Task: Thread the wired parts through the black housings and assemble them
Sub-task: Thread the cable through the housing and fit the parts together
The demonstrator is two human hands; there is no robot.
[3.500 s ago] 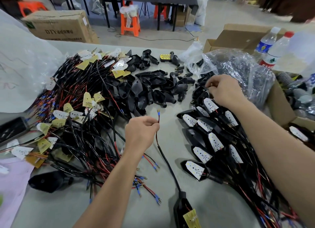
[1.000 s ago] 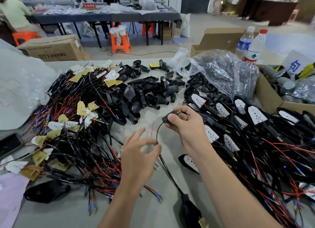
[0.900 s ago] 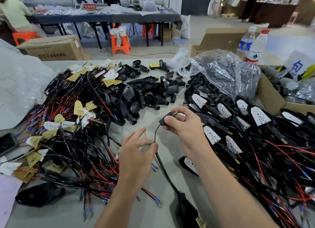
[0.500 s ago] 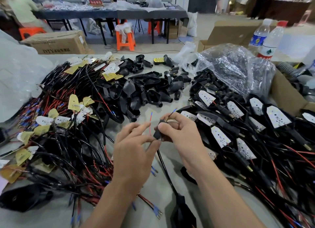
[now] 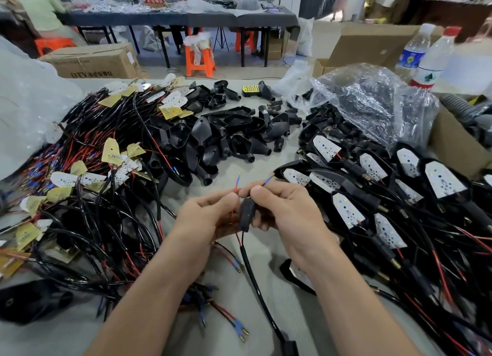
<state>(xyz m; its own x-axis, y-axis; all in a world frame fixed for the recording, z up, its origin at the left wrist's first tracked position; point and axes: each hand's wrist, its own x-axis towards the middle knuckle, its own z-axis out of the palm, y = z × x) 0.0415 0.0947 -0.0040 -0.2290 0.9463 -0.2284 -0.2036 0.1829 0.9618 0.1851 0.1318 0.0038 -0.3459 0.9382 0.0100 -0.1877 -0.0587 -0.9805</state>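
Note:
My two hands meet over the middle of the table. My right hand [image 5: 287, 211] grips a small black sleeve housing [image 5: 247, 214] between thumb and fingers. A black cable [image 5: 259, 289] runs from its lower end down to a black housing at the bottom edge. My left hand [image 5: 205, 217] pinches the red wire [image 5: 236, 186], whose blue-tipped end sticks up above my fingers. A second blue-tipped wire end [image 5: 267, 181] pokes out above my right thumb. How far the wires pass through the sleeve is hidden by my fingers.
A tangle of wired LED boards [image 5: 87, 185] covers the left side. Empty black housings [image 5: 218, 137] are piled at centre back. Assembled units [image 5: 372, 195] lie on the right, with a plastic bag [image 5: 372, 102], a cardboard box [image 5: 452, 147] and two bottles [image 5: 426, 59] behind.
My right hand picked up the small black sleeve from the right pile and brought it to my left hand. The wire ends now stick out above my fingers at the sleeve.

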